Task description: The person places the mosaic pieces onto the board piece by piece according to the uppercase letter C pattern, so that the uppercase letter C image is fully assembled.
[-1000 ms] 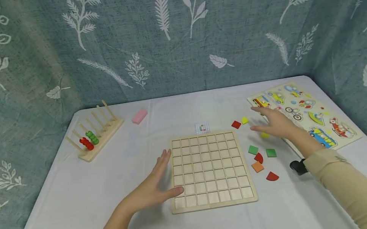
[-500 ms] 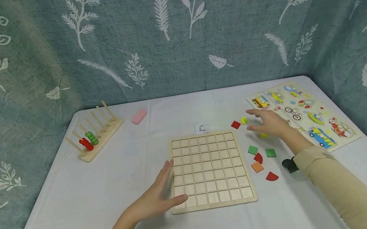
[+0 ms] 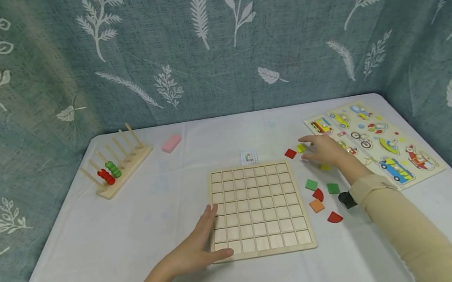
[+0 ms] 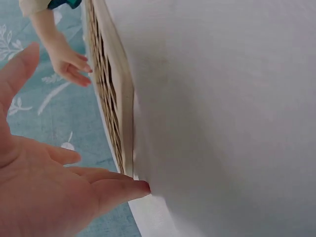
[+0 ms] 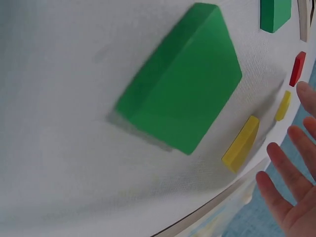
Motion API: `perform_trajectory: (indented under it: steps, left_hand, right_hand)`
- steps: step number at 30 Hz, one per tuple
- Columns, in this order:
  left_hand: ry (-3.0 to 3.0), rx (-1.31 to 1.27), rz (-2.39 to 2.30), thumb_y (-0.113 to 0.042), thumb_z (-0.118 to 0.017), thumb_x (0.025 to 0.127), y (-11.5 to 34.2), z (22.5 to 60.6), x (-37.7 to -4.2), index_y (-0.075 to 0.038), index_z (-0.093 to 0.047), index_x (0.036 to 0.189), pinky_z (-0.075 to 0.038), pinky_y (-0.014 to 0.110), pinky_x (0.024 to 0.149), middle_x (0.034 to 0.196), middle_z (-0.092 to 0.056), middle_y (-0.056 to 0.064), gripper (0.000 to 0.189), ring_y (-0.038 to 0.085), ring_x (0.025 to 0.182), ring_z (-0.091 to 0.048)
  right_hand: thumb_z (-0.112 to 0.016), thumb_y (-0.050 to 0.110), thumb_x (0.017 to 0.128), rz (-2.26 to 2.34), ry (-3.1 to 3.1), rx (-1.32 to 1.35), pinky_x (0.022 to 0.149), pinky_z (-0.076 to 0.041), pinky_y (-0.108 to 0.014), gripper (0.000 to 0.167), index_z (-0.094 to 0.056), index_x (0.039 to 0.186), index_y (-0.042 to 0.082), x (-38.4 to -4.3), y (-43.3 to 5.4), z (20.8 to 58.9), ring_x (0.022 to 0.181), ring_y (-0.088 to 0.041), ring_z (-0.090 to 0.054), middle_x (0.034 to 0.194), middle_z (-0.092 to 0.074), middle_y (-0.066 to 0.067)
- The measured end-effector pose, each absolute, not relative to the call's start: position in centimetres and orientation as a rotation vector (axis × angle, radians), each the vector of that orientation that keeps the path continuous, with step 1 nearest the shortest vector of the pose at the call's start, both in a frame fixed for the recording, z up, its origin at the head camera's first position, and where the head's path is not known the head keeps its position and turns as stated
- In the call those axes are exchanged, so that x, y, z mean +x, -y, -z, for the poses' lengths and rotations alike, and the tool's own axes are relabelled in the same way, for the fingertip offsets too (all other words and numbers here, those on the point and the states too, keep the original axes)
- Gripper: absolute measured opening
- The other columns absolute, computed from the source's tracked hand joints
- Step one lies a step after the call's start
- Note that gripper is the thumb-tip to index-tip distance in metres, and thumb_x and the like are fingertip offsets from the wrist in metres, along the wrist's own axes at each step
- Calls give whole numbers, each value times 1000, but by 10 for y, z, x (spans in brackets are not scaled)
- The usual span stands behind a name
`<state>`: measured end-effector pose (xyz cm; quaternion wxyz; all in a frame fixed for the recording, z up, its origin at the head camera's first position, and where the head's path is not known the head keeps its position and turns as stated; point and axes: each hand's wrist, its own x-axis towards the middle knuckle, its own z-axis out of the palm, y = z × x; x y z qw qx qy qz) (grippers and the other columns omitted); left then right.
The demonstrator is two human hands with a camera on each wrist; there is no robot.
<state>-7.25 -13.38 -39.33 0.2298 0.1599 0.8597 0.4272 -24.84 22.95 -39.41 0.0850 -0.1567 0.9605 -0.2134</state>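
A wooden grid board (image 3: 265, 253) lies flat at the middle of the table. My left hand (image 3: 197, 248) is at its left side, fingers extended; in the left wrist view its fingertips are right at the board's edge. My right hand (image 3: 324, 151) reaches over the loose pieces with fingers spread and nothing held. Its thumb and index finger are close around a small yellow piece (image 3: 301, 147), beside a red square (image 3: 290, 153). Another yellow piece (image 3: 324, 167) is partly hidden under that hand. In the right wrist view a green square (image 5: 182, 84) lies large in front.
Nearer me lie green squares (image 3: 311, 184), an orange square (image 3: 316, 205) and red quarter-circles (image 3: 334, 217). A picture puzzle board (image 3: 418, 176) is at right. Behind the grid sits a pattern card (image 3: 249, 158). A pink block (image 3: 171, 143) and peg rack (image 3: 128, 174) stand at left.
My right hand has moved left and lower, toward the far yellow piece. My left hand has shifted slightly nearer me and right, its fingertips now at the board's left edge.
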Motion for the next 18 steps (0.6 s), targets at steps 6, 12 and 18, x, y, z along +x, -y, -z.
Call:
perform_trajectory:
  steps: [6, 12, 18]
  left_hand:
    - [-2438, 437, -1110, -37, -74, 74, 133, 399, -71, -8, 0, 147, -10, 60, 104, 151, 8, 18, 108, 38, 136, 5]
    - [-2468, 469, -1085, -36, -77, 71, 132, 403, -72, -6, -1, 147, -11, 59, 104, 151, 8, 17, 112, 38, 136, 4]
    - [-2479, 497, -1051, -38, -79, 67, 130, 407, -77, -4, -2, 147, -6, 61, 104, 151, 8, 17, 116, 39, 136, 4]
  right_hand:
    - [-64, 14, 84, 618, -2857, -396, 94, -38, -52, 51, -48, 130, -1, -253, -229, 397, 114, -39, -47, 130, -48, -23]
    - [-64, 12, 84, 605, -2849, -337, 94, -38, -51, 50, -48, 131, 1, -256, -228, 397, 114, -39, -48, 132, -46, -23]
    - [-63, 9, 84, 587, -2834, -291, 96, -36, -51, 49, -49, 131, 2, -259, -223, 396, 117, -39, -45, 133, -45, -22]
